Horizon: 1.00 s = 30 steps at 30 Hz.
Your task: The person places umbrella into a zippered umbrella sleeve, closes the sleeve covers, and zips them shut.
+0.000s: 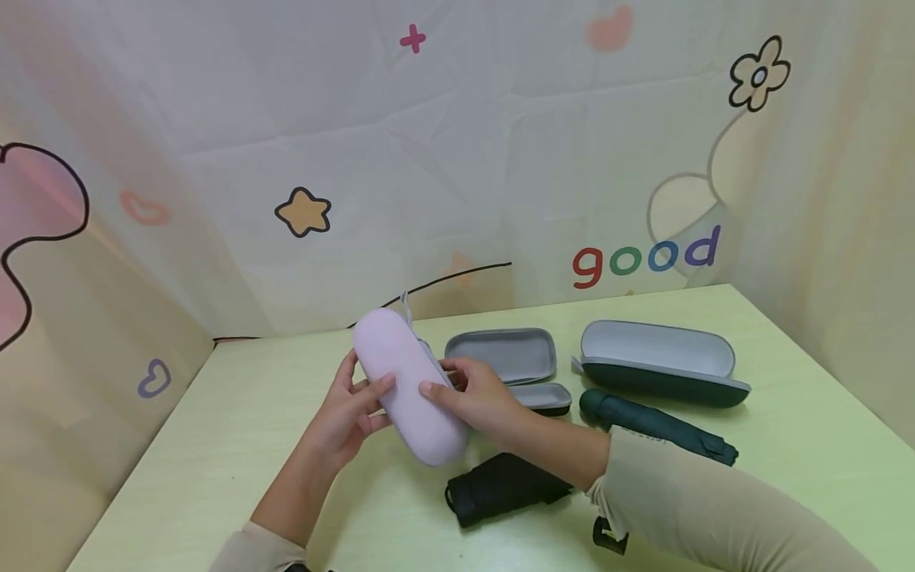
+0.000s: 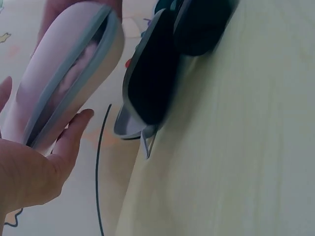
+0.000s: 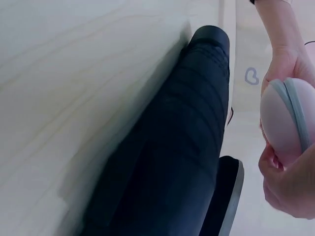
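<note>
A pale pink zip case (image 1: 409, 385) with rounded ends is held tilted above the table between both hands. My left hand (image 1: 346, 417) grips its left side, thumb on the lid; my right hand (image 1: 488, 395) holds the right side with thumb on top and fingers by the seam. In the left wrist view, the grey zip edge of the pink case (image 2: 54, 59) gapes along one side, and something pinkish shows inside, its kind unclear. Below the right forearm lies a black folded umbrella (image 1: 503, 486). The right wrist view shows both hands round the case's end (image 3: 280, 120).
Behind the right hand an open case with grey lining (image 1: 500, 355) lies on the light table (image 1: 214, 445). Farther right stand an open dark green case (image 1: 665, 381) and a dark green folded umbrella (image 1: 654, 425). A printed cloth (image 1: 429, 199) hangs at the back.
</note>
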### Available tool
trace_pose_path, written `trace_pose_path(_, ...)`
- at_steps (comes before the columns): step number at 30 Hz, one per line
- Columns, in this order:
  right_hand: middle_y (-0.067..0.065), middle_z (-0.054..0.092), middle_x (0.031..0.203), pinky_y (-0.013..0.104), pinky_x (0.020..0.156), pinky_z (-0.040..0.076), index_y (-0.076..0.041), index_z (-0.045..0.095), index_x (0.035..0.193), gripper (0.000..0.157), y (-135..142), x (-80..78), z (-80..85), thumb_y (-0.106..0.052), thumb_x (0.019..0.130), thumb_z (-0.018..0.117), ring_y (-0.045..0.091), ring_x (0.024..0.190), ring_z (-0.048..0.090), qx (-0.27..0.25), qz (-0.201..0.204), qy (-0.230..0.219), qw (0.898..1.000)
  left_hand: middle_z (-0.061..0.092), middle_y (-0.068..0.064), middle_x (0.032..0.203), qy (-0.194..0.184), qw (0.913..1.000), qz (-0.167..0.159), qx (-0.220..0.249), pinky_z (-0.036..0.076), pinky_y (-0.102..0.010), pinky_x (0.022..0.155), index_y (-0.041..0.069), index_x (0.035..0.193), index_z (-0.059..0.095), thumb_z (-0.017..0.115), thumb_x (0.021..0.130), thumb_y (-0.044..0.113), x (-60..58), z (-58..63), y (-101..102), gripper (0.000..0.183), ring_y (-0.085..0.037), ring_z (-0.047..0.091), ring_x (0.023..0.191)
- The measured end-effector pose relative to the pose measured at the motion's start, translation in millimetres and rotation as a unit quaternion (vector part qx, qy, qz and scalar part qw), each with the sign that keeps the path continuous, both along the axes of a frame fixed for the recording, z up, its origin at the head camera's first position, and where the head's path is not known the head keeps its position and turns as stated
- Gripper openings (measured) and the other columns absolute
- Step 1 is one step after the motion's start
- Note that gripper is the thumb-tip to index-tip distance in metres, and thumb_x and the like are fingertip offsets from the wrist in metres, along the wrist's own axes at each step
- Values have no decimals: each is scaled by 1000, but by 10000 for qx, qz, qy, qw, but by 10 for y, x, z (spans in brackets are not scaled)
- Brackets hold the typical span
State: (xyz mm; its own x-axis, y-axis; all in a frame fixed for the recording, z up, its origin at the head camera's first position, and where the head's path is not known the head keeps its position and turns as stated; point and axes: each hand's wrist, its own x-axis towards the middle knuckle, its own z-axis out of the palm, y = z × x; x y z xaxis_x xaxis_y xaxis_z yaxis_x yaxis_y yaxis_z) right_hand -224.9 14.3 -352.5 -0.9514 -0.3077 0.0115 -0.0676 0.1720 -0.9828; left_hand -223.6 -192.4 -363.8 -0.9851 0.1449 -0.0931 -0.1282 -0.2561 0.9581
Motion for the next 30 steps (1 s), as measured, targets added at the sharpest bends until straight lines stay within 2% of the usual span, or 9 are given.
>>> trace_pose_path(3, 14, 63, 104, 44, 82, 54, 5, 53, 131, 50, -32, 15, 15, -22, 91, 69, 24, 92, 61, 9, -176, 2, 9998, 42, -25, 137, -39, 9997, -208, 82, 55, -46, 82, 38, 155, 5, 65, 92, 9, 46, -6, 52, 92, -28, 66, 100)
trace_pose_path(5, 14, 62, 104, 45, 81, 54, 4, 52, 131, 52, -43, 22, 20, -24, 91, 70, 24, 92, 60, 60, -238, -7, 9997, 43, -24, 136, -47, 9998, -186, 66, 56, -46, 80, 42, 154, 5, 67, 92, 9, 58, -10, 77, 94, -28, 66, 100)
trace_pose_path(10, 14, 61, 112, 43, 81, 55, 2, 53, 130, 52, -24, 28, 33, -26, 90, 71, 25, 96, 60, -36, -116, -13, 9999, 48, -23, 132, 11, 10000, 44, 38, 57, -45, 77, 40, 155, 8, 69, 90, 9, 59, -42, 102, 94, -27, 67, 97)
trace_pose_path(13, 12, 61, 118, 40, 83, 55, 1, 56, 129, 46, 13, 15, 44, -24, 92, 68, 24, 101, 59, -144, 40, -18, 9999, 48, -23, 133, 7, 9998, 155, 161, 57, -45, 76, 37, 155, 10, 66, 91, 6, 55, -74, 96, 91, -27, 67, 97)
trace_pose_path(17, 11, 63, 118, 36, 80, 56, 1, 59, 127, 37, 66, -20, 49, -18, 95, 64, 21, 99, 61, -173, 103, 85, 9998, 46, -24, 136, -12, 9993, 214, 311, 57, -46, 76, 35, 155, 11, 64, 90, 3, 54, -102, 85, 90, -28, 67, 98)
trace_pose_path(24, 13, 61, 117, 43, 83, 55, -1, 58, 127, 35, 137, -99, 54, -8, 94, 64, 27, 96, 62, -88, -145, 530, 9985, 48, -24, 133, 5, 9996, 175, 207, 56, -48, 78, 33, 155, 12, 68, 87, 2, 77, -95, 112, 94, -29, 66, 100)
trace_pose_path(30, 9, 67, 108, 38, 81, 56, -1, 65, 117, 24, 155, -186, 64, -5, 93, 65, 21, 89, 65, 117, -271, 690, 9972, 50, -23, 130, -66, 9998, 16, 173, 57, -47, 76, 32, 154, 14, 70, 85, 3, 105, -119, 177, 94, -29, 65, 99)
